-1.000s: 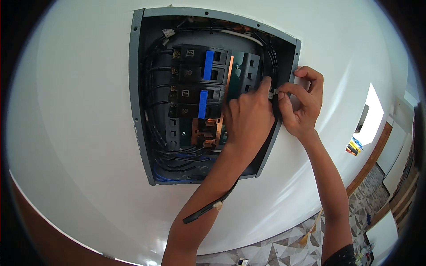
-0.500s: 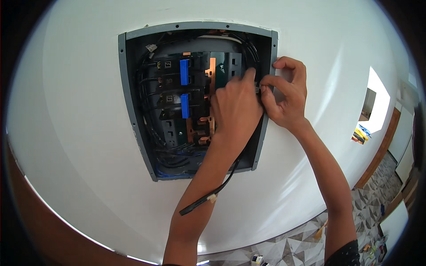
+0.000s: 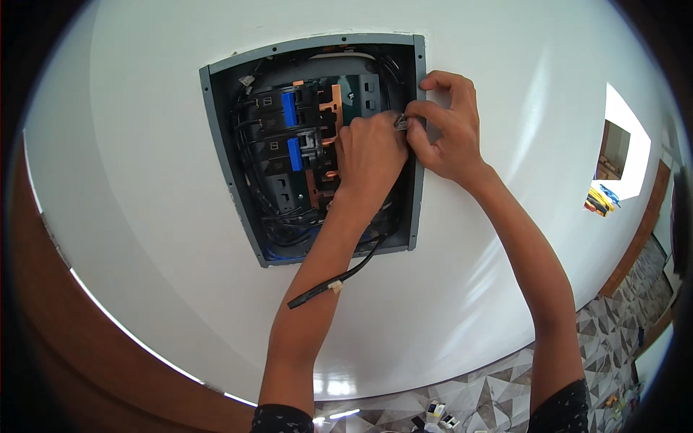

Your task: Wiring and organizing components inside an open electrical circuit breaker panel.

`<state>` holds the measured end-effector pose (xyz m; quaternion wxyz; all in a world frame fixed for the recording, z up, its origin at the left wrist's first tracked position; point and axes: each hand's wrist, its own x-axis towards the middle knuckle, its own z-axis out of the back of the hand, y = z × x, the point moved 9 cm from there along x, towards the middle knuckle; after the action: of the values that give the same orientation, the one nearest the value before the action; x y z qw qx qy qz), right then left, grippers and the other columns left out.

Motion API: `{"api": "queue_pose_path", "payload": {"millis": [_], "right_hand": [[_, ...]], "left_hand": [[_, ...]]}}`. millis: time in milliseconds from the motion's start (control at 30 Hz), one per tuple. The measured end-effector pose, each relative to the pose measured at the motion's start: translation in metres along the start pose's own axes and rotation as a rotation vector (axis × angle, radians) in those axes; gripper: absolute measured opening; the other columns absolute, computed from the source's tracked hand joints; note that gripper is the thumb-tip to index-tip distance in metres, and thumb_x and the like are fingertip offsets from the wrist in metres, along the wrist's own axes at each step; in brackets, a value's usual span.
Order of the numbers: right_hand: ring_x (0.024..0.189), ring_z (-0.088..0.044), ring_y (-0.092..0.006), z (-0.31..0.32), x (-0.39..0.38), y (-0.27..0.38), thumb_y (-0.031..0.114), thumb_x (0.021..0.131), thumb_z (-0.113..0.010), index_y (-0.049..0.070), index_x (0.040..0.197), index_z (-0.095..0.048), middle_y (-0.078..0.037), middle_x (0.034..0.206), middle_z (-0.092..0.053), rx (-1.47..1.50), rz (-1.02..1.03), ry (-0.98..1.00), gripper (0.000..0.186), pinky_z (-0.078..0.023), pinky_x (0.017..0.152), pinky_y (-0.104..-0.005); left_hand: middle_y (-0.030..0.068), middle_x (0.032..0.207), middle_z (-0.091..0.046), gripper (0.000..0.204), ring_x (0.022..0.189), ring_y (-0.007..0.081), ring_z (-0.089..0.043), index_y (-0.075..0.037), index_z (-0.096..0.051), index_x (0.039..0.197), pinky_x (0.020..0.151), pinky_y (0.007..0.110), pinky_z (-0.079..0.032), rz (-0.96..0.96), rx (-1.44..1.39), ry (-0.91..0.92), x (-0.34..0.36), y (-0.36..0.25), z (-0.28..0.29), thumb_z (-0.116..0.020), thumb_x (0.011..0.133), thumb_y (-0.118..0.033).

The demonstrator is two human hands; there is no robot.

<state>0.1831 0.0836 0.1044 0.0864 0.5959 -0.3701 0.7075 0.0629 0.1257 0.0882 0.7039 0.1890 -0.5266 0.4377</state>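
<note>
Breaker panel, cover off, lay around the L hand and left of the R hand, long axis approx. up-down w/ fisheye bend. Left of the L hand: two blk breakers w/ blue handle ties, copper busbar closer in. Blk cable came out below the L hand, loose end across the L forearm. Smallest: pale wire tag, between the hands, just right of the L hand, nearest the R fingertips; axis too small to tell. R hand: thumb & index almost together, apparently pinching the tag's edge, another finger at the panel's right rim. L hand: curled, tips hidden, can't tell its hold.
</note>
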Motion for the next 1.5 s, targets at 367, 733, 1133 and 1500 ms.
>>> {"api": "queue_pose_path", "payload": {"millis": [367, 733, 1133, 1500], "right_hand": [[0.109, -0.050, -0.0316, 0.005, 0.002, 0.003, 0.009, 0.071, -0.074, 0.006, 0.081, -0.073, -0.011, 0.115, -0.057, 0.056, 0.011, 0.021, 0.010, -0.041, 0.093, -0.0401], [0.095, -0.052, -0.0253, -0.013, 0.049, 0.012, 0.010, 0.076, -0.076, 0.006, 0.094, -0.075, -0.007, 0.099, -0.057, -0.207, -0.042, 0.191, 0.019, -0.039, 0.084, -0.0385], [0.091, -0.052, -0.0201, -0.029, 0.068, 0.021, 0.014, 0.083, -0.076, 0.005, 0.118, -0.070, -0.002, 0.089, -0.074, -0.340, 0.036, 0.580, 0.036, -0.037, 0.089, -0.0357], [0.083, -0.058, -0.0198, -0.054, 0.058, 0.000, 0.010, 0.086, -0.076, 0.005, 0.104, -0.072, -0.005, 0.082, -0.070, -0.133, -0.197, 0.795, 0.019, -0.034, 0.096, -0.0349]], "left_hand": [[0.0194, 0.078, -0.071, 0.037, 0.075, 0.0376, -0.072, -0.002, -0.060, 0.119, 0.068, 0.046, -0.056, -0.011, -0.120, -0.110, -0.006, 0.003, 0.001, -0.069, 0.086, -0.016], [0.0106, 0.074, -0.070, 0.047, 0.062, 0.0266, -0.069, -0.005, -0.046, 0.118, 0.058, 0.037, -0.051, -0.009, -0.405, -0.392, -0.028, 0.023, -0.008, -0.075, 0.081, -0.009], [0.0052, 0.086, -0.065, 0.065, 0.069, 0.0184, -0.056, -0.006, -0.038, 0.126, 0.075, 0.035, -0.045, 0.096, -0.775, -0.376, -0.041, 0.038, -0.020, -0.075, 0.072, -0.002], [0.0079, 0.093, -0.067, 0.065, 0.091, 0.0302, -0.067, -0.010, -0.042, 0.128, 0.083, 0.046, -0.047, 0.106, -0.737, -0.390, -0.056, 0.041, -0.017, -0.077, 0.074, -0.003]]}}
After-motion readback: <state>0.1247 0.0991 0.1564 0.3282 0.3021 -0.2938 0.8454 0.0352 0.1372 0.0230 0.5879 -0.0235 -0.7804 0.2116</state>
